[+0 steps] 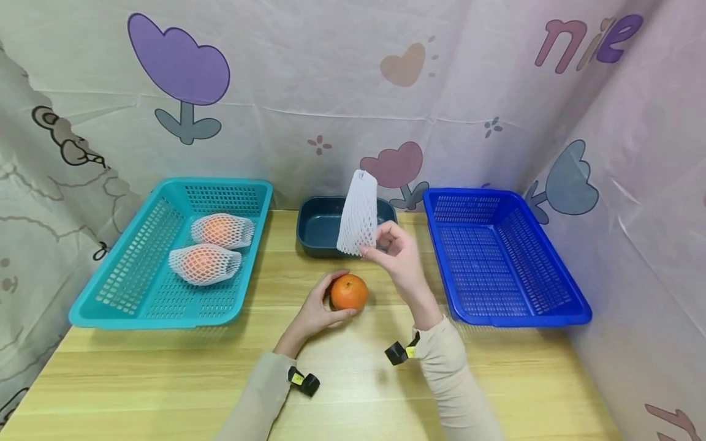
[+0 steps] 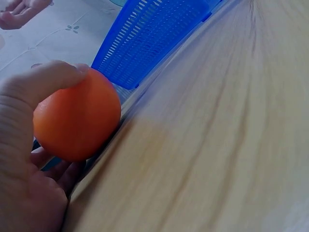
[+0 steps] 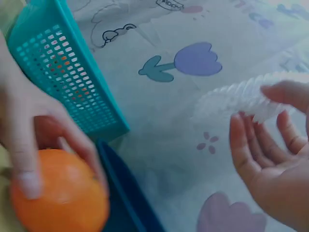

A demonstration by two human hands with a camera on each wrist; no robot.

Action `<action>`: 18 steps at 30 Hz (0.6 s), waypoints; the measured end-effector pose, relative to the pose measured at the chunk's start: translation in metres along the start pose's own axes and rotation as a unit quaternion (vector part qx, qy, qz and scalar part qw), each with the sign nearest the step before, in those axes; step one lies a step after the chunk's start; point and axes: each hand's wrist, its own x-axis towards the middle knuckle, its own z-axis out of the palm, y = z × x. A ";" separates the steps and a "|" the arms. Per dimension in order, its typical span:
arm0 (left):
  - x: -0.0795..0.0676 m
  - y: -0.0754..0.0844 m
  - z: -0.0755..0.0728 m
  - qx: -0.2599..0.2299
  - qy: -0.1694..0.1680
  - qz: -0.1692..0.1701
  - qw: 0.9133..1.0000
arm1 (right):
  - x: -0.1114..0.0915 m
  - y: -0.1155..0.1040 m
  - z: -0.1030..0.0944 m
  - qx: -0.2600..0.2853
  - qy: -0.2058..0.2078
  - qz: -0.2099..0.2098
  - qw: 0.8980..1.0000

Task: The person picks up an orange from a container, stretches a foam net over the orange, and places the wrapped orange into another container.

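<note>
My left hand (image 1: 322,308) curls its thumb and fingers round an orange (image 1: 350,292) at the middle of the table; in the left wrist view the thumb lies over the top of the orange (image 2: 79,118). Higher up, my right hand (image 1: 398,254) pinches the lower end of a white foam net sleeve (image 1: 357,214) between thumb and fingers. The sleeve stands upright in the air, overlapping the dark blue bin behind it in the head view. Seen from the right wrist, the foam net sleeve (image 3: 227,99) looks blurred and holds no fruit.
A teal basket (image 1: 83,315) at the left holds two net-wrapped oranges (image 1: 205,264). The small dark blue bin (image 1: 317,250) stands behind my hands near the curtain (image 1: 309,73). To the right is a blue basket (image 1: 496,263). Light wood table (image 1: 182,380) spreads out in front.
</note>
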 end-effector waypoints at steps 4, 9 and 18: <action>0.000 0.000 0.000 -0.002 0.004 0.006 1.000 | -0.015 0.019 -0.004 0.057 0.000 -0.009 0.998; -0.001 0.000 0.000 0.003 0.007 0.006 1.000 | -0.029 0.041 -0.007 0.086 0.021 -0.013 0.996; 0.000 -0.034 0.001 -0.061 0.050 0.024 0.997 | -0.044 0.068 -0.005 0.090 0.022 -0.046 0.995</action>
